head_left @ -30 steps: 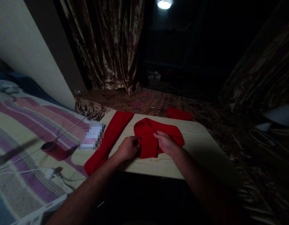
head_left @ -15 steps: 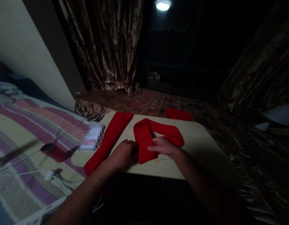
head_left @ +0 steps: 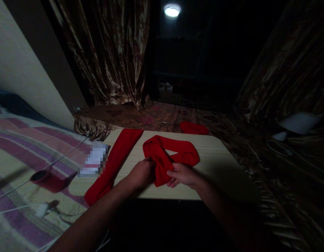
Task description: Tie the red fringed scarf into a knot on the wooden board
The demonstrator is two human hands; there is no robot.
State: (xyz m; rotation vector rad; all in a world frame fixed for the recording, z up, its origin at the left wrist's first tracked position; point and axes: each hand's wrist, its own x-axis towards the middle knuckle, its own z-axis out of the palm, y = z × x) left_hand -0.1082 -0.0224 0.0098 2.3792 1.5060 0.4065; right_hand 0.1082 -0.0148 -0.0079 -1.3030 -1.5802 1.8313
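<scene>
A long red sock (head_left: 184, 145) lies bent into a loop on the small wooden table (head_left: 216, 171), with one end crossing over toward me. My left hand (head_left: 143, 173) is closed on the left edge of that near end, its fingertips partly hidden by the hand itself. From the right, my right hand (head_left: 181, 175) pinches the same end, thumb on top and fingers underneath. The cloth between my hands is creased. A second red sock (head_left: 114, 161) is stretched out flat along the table's left side, its near end close to my left forearm.
A blurred white box (head_left: 95, 159) sits at the table's left edge. On the bed (head_left: 25, 140) are a red cylindrical object (head_left: 50, 182) and white cables with a plug (head_left: 43, 209). Another red cloth piece (head_left: 194, 127) lies past the table's far edge, near the curtain (head_left: 119, 70).
The near end of the sock was flat and is now bunched and twisted between my hands. My right fingers have slid lower along it. The whole view has shifted slightly right.
</scene>
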